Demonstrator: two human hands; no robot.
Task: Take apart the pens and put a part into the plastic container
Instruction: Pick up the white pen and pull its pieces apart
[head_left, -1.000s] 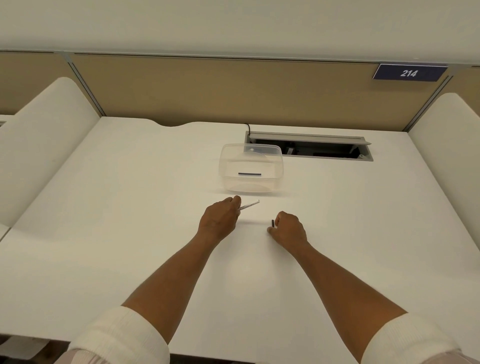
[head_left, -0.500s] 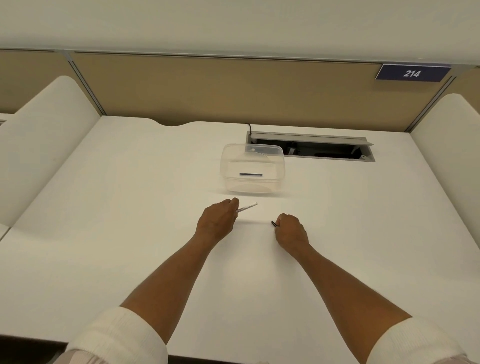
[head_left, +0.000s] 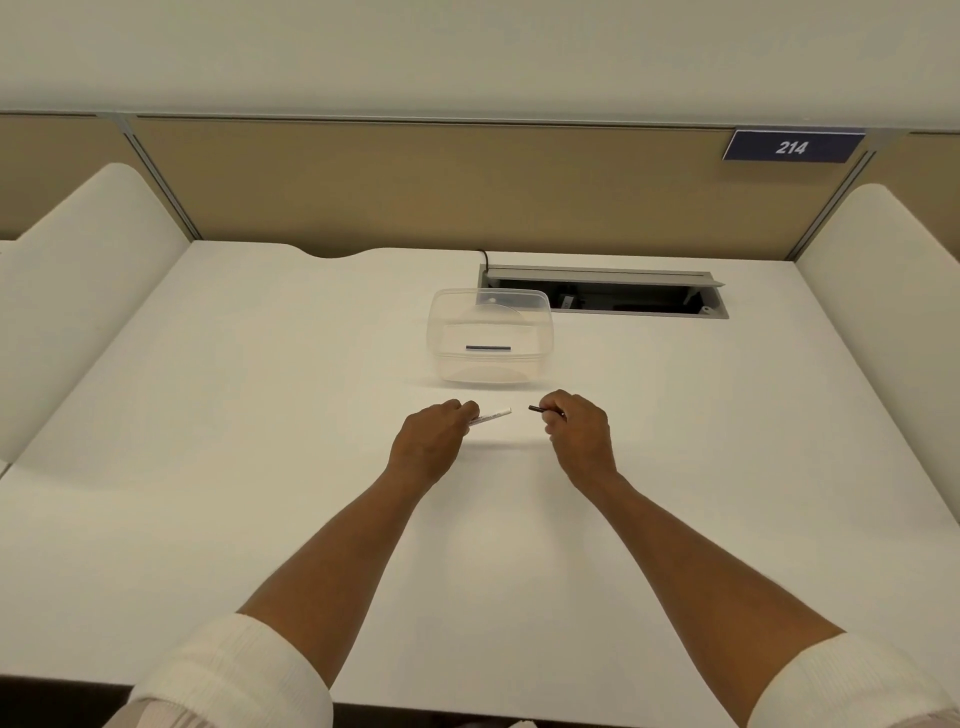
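Presently, left hand (head_left: 434, 441): fingers (head_left: 467, 409) curled around the rear of a white pen barrel (head_left: 491, 417), whose free end points right and slightly away from the person, raised just above the surface (head_left: 208, 467). Right hand (head_left: 579, 434): fingers (head_left: 553, 410) pinch a short dark pen part (head_left: 540, 409), its tip pointing left toward the barrel. Barrel end and dark part are near each other, not touching; a small gap lies between them. Both hands hover in front of the clear plastic container (head_left: 488, 338), which stands open on the surface just beyond them. Inside the container, a dark pen piece (head_left: 488, 348) lies flat on the bottom, crosswise. Behind and to the right of the container, a recessed cable tray (head_left: 602, 291) with its grey flap raised. Tan partition (head_left: 415, 187) at the rear carries a blue plate (head_left: 792, 147) reading 214. White rolled-up sleeves (head_left: 234, 675) at both forearms.
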